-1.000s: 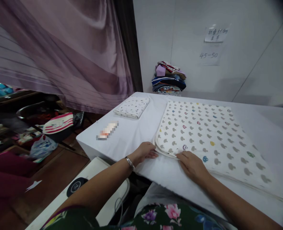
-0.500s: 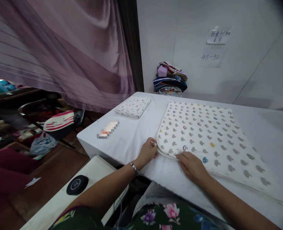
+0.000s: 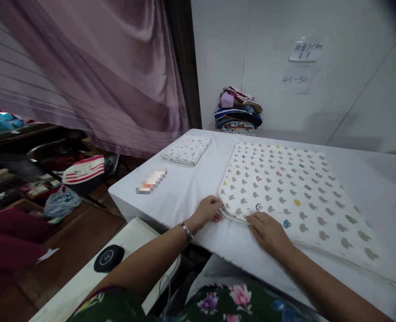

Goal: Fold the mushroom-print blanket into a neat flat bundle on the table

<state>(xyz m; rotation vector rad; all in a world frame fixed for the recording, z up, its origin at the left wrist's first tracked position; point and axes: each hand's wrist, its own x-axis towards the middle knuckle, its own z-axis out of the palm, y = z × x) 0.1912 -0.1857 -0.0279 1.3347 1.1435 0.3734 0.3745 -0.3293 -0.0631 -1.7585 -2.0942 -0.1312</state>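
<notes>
A white baby blanket (image 3: 281, 188) printed with grey and coloured mushrooms lies flat and folded in layers on the white-covered table (image 3: 184, 197). At its rounded near-left corner, my left hand (image 3: 208, 210) pinches the layered edge between thumb and fingers. My right hand (image 3: 267, 230) grips the near edge a little to the right, its fingertips on top and the thumb hidden. A smaller folded cloth (image 3: 187, 150) with a fine print rests at the table's far left.
Folded clothes (image 3: 238, 112) are stacked against the wall behind the table. A blurred-out item (image 3: 151, 181) lies at the table's left. Below left, a white surface (image 3: 136, 237) carries a round black object (image 3: 108, 258). A purple curtain (image 3: 127, 67) hangs at the left.
My left hand has shifted slightly at the blanket's rounded corner, its fingers now closer to the edge. My right hand and the blanket look almost unchanged.
</notes>
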